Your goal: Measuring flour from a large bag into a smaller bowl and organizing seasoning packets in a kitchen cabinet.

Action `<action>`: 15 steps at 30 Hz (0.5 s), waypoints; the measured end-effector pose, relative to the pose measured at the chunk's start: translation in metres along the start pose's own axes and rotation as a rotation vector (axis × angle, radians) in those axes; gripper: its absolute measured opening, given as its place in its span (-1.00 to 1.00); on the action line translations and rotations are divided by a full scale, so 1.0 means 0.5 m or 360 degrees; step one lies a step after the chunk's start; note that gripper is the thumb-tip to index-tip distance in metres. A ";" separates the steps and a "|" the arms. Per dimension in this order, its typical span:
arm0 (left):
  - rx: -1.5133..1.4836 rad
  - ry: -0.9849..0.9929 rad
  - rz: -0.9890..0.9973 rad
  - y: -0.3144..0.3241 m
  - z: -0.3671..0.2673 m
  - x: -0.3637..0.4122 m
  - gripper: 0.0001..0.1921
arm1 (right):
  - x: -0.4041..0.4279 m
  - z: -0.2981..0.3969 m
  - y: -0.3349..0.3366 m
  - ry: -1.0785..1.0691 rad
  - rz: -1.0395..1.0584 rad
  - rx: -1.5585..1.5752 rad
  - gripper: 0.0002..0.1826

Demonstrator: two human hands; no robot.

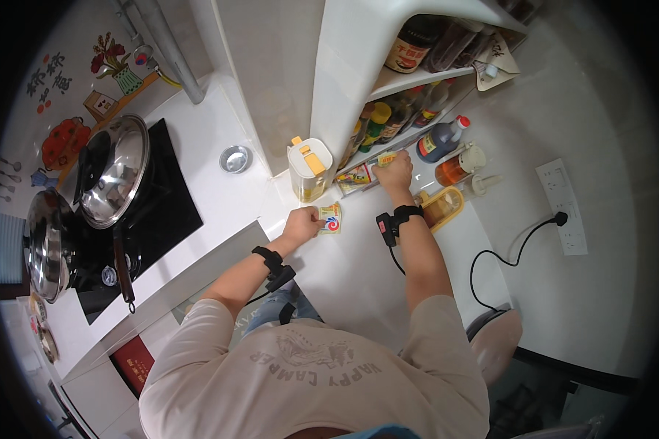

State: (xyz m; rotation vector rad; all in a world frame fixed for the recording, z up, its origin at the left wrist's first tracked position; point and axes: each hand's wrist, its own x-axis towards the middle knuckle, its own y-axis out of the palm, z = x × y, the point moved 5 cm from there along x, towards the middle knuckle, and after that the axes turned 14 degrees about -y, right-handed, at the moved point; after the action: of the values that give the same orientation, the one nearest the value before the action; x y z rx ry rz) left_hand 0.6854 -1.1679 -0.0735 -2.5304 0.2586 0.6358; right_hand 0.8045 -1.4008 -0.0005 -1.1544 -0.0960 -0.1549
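Observation:
My left hand [303,226] pinches the edge of a small sachet [330,219], yellowish with a red and blue swirl, over the white counter. My right hand [395,173] reaches to the bottom of the white shelf unit, its fingers closed around a small yellow packet [386,159]; part of the grip is hidden. Beside that hand, colourful packets [355,176] lie in a clear tray [352,192] at the shelf's foot. A clear container with a white and yellow lid [310,159] stands beyond my left hand.
Sauce bottles fill the white shelf unit [343,71]. Right of my right hand stand a dark bottle with a red cap [439,141], an amber-filled jar [454,169] and a yellow-rimmed box [445,207]. A metal bowl [235,159] and lidded pans [118,175] are at left. A cable [491,251] hangs from the wall socket.

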 end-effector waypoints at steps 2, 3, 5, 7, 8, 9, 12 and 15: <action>0.0038 -0.0002 0.0014 -0.005 -0.005 -0.003 -0.74 | -0.007 -0.014 -0.012 0.0006 -0.0139 0.0212 -0.24; 0.0113 -0.0003 -0.0041 -0.013 -0.005 -0.004 -0.75 | -0.012 -0.006 -0.022 0.0011 -0.0142 0.0211 -0.24; 0.0197 0.0008 -0.0083 -0.019 -0.009 -0.009 -0.75 | -0.023 0.008 -0.047 -0.0045 -0.0184 0.0348 -0.26; 0.0402 0.0077 -0.0277 -0.037 -0.021 -0.027 -0.74 | -0.055 0.034 -0.082 -0.0127 -0.0185 0.0403 -0.27; 0.0405 0.0075 -0.0275 -0.041 -0.026 -0.034 -0.74 | -0.077 0.051 -0.099 -0.0212 -0.0181 0.0461 -0.28; 0.0311 0.0098 -0.0189 -0.041 -0.041 -0.043 -0.74 | -0.102 0.068 -0.123 -0.0210 -0.0183 0.0461 -0.28; 0.0088 0.0466 -0.0035 -0.017 -0.094 -0.062 -0.74 | -0.192 0.099 -0.132 -0.0217 0.0055 0.0537 -0.28; -0.0062 0.0765 0.0141 0.021 -0.097 -0.076 -0.71 | -0.275 0.103 -0.067 -0.0288 0.0241 0.0375 -0.31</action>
State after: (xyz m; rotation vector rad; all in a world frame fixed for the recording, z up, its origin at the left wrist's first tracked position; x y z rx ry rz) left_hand 0.6679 -1.2002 -0.0228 -2.6901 0.5318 0.0518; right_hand 0.6636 -1.3568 0.0293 -0.9345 -0.1815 0.0936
